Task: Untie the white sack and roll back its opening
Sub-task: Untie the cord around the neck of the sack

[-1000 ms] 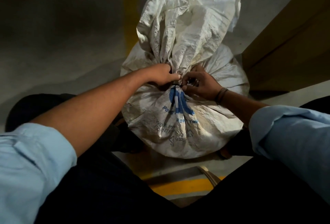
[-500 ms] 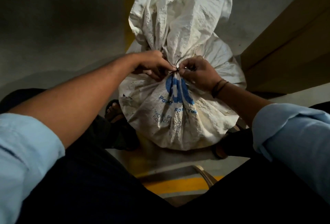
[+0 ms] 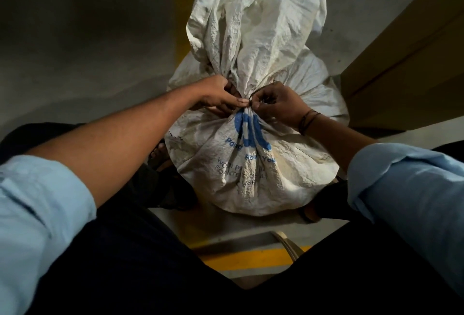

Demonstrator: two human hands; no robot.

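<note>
Head view: white sack (image 3: 251,171) on the floor, its tied neck bunched between both sets of fingertips. Left hand (image 3: 221,96) clenched on the neck, thumb beside the tie (image 3: 253,93). Right hand (image 3: 278,103) pinches the tie.

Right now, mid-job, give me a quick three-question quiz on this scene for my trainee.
1. True or false: the white sack is already open, its mouth rolled back.
2. What stands to the right of the sack? A) a brown cardboard box B) a blue bucket C) a ladder
3. Fill in: the dark wristband sits on the ___ wrist.

Key: 1 false: a dark tie binds the gathered neck, with the left hand and right hand both at it. 2 A. 3 right.
</note>
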